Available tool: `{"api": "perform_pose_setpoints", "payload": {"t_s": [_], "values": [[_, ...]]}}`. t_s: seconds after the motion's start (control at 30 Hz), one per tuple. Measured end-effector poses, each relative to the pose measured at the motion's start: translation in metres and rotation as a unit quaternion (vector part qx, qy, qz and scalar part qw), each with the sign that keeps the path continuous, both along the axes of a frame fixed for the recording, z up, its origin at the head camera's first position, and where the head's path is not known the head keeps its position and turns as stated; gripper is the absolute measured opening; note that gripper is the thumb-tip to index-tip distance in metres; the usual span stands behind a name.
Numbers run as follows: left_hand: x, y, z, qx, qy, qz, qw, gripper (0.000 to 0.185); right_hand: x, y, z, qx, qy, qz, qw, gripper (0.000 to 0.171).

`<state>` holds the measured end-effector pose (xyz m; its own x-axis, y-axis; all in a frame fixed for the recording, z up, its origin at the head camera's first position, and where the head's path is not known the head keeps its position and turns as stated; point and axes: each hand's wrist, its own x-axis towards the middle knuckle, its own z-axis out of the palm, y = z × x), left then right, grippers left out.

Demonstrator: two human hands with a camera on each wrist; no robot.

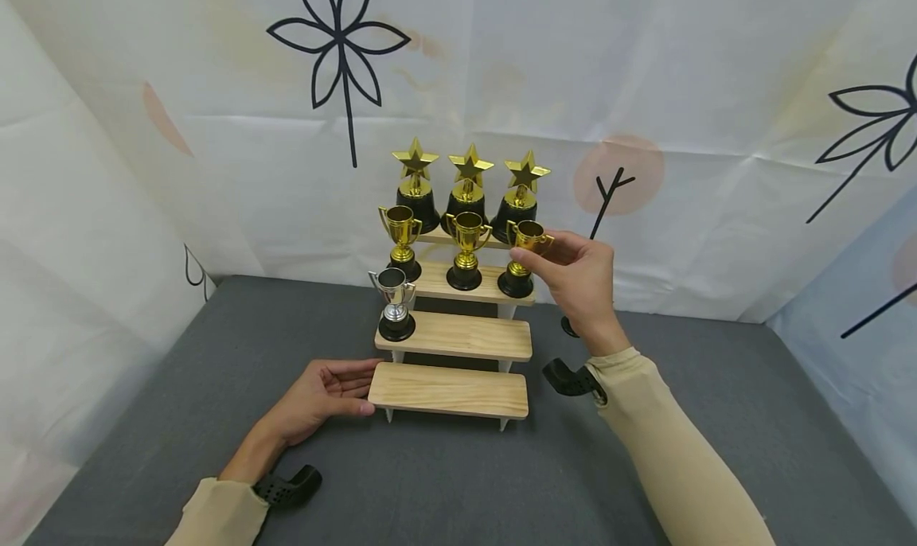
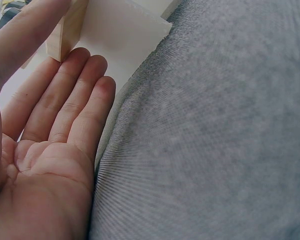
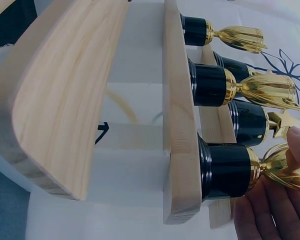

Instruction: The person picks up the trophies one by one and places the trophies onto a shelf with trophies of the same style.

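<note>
Right hand [image 1: 580,279]: fingers pinch the gold cup trophy [image 1: 526,247] at its bowl; trophy stands at the right end of the third step.
Left hand [image 1: 322,395]: open, fingertips against the left end of the bottom step [image 1: 447,391].
Silver trophy [image 1: 394,303]: second step, left end.
Writing: none legible, possibly too small.

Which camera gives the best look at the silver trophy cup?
The head view: the silver trophy cup stands whole and upright at the left end of the second wooden step, clear of both hands. The left wrist and right wrist views do not show it at all.
</note>
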<state>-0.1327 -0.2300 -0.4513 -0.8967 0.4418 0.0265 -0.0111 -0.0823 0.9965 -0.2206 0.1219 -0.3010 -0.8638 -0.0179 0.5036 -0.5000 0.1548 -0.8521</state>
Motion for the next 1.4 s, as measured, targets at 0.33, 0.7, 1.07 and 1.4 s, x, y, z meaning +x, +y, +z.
{"api": "perform_pose_setpoints", "payload": {"t_s": [0.33, 0.7, 1.07, 1.4], "values": [[0.001, 0.000, 0.000, -0.002, -0.005, 0.002, 1.0000, 0.078, 0.001, -0.001, -0.002, 0.010, 0.000, -0.004, 1.000, 0.036], [0.001, 0.000, 0.001, -0.009, -0.007, 0.004, 0.9999, 0.078, 0.003, 0.005, -0.006, -0.003, -0.008, 0.007, 1.000, 0.033], [0.001, 0.000, 0.001, -0.004, 0.001, 0.002, 1.0000, 0.076, 0.018, 0.021, -0.017, -0.030, -0.026, -0.011, 0.999, 0.041], [0.002, 0.000, 0.004, -0.001, -0.001, 0.000, 1.0000, 0.076, 0.033, 0.034, -0.031, -0.038, -0.047, -0.040, 0.997, 0.039]]}}
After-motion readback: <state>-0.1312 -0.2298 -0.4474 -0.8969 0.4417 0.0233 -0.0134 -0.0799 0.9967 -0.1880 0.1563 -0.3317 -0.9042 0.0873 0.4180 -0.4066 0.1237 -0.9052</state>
